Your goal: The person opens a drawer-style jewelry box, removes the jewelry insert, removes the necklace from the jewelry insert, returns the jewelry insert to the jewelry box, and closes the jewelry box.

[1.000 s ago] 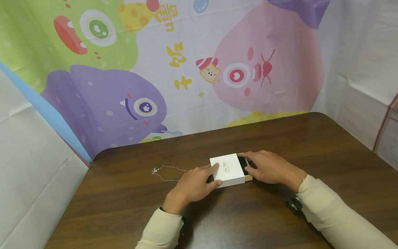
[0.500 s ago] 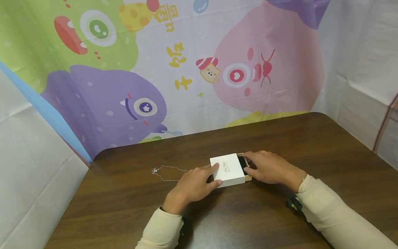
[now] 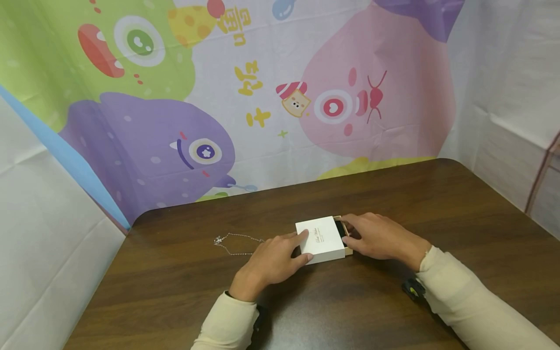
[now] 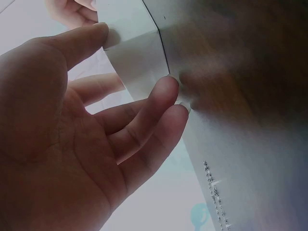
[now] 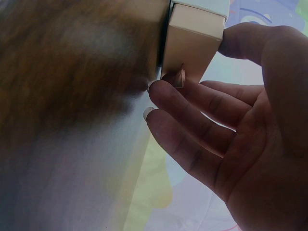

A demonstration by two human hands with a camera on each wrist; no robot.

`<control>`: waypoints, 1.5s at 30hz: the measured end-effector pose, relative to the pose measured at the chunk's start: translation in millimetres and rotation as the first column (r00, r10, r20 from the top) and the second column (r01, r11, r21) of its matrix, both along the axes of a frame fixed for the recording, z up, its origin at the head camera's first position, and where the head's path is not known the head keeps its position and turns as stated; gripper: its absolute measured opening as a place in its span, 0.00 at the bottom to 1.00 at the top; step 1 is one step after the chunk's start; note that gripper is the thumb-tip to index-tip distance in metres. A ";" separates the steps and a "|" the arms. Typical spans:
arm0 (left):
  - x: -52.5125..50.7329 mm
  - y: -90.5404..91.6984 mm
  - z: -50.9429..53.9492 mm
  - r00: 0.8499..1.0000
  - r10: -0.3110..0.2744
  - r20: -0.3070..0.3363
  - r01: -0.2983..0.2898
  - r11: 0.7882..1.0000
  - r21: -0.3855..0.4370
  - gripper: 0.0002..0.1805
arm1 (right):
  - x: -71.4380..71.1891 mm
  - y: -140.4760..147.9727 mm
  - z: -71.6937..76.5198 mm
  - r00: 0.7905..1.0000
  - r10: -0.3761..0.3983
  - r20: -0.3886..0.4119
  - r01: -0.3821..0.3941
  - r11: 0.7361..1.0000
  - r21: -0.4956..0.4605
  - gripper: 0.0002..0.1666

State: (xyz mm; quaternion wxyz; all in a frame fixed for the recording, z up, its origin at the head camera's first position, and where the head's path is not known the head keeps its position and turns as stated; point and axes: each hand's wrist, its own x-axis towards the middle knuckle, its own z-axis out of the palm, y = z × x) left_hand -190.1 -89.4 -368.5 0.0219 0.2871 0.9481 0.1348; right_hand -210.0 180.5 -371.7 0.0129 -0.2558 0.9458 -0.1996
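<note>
A white jewellery box (image 3: 321, 242) with gold lettering lies flat on the brown table, its tan drawer (image 5: 192, 41) partly out at the right. Black lining shows in the drawer's gap in the head view. My left hand (image 3: 274, 257) holds the box's left end, index finger on top and thumb at the near side. At the other end, my right hand (image 3: 378, 236) grips the drawer's end between thumb and fingers. A small tab (image 5: 181, 78) sticks out of the drawer's end face, beside the fingertips. Left of my left hand lies a thin silver chain (image 3: 236, 235), partly hidden behind that hand.
The dark wood table (image 3: 175, 291) runs back to a cloth backdrop (image 3: 267, 160) printed with cartoon monsters. Pale cloth also hangs at the left and right sides.
The drawer has slid slightly left into the box's sleeve, and my right hand has moved a little left with it. My left hand and the chain have stayed in place.
</note>
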 end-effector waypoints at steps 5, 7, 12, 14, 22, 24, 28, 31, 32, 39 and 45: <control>-0.4 -0.2 0.0 1.000 -0.001 -0.002 0.001 1.000 0.002 0.32 | 0.7 0.2 0.9 1.000 0.005 0.006 -0.005 1.000 0.000 0.30; -0.7 -0.2 -0.2 1.000 -0.002 -0.002 0.002 1.000 0.003 0.32 | 1.1 0.4 1.2 1.000 0.004 0.010 -0.004 1.000 0.000 0.29; -0.8 -0.1 0.0 1.000 -0.001 0.001 0.001 1.000 0.003 0.32 | 1.4 0.7 1.3 1.000 -0.001 0.013 0.001 1.000 0.000 0.28; -0.6 -0.1 0.2 1.000 0.000 0.001 0.000 1.000 0.002 0.32 | 1.1 0.7 0.9 1.000 -0.002 0.011 0.002 1.000 -0.001 0.27; 0.0 0.3 0.0 1.000 0.009 0.011 -0.009 1.000 -0.002 0.33 | -0.5 0.7 -0.8 1.000 0.000 0.003 0.000 1.000 -0.013 0.26; 0.0 0.2 -0.2 1.000 0.009 0.010 -0.009 1.000 -0.003 0.32 | -0.6 0.7 -0.8 1.000 0.001 0.001 -0.001 1.000 -0.016 0.26; -0.2 0.1 -0.3 1.000 0.007 0.004 -0.007 1.000 -0.001 0.32 | -0.1 0.3 -0.4 1.000 0.004 -0.004 -0.004 1.000 -0.017 0.26; -0.3 0.0 -0.4 1.000 0.005 0.001 -0.005 1.000 0.001 0.32 | -0.2 0.0 -0.1 1.000 0.009 -0.005 -0.009 1.000 -0.016 0.25; -0.3 0.0 -0.5 1.000 0.005 -0.001 -0.005 1.000 0.002 0.32 | -0.4 -0.1 -0.1 1.000 0.010 -0.003 -0.010 1.000 -0.016 0.25; -0.7 -0.2 -1.2 1.000 0.005 0.000 -0.005 1.000 0.004 0.32 | -1.6 -0.1 -1.6 1.000 0.010 -0.016 -0.010 1.000 -0.015 0.24; -0.9 -0.5 -1.3 1.000 0.002 -0.003 -0.002 1.000 0.009 0.32 | -1.7 -0.5 -2.4 1.000 0.006 -0.005 -0.006 1.000 -0.023 0.24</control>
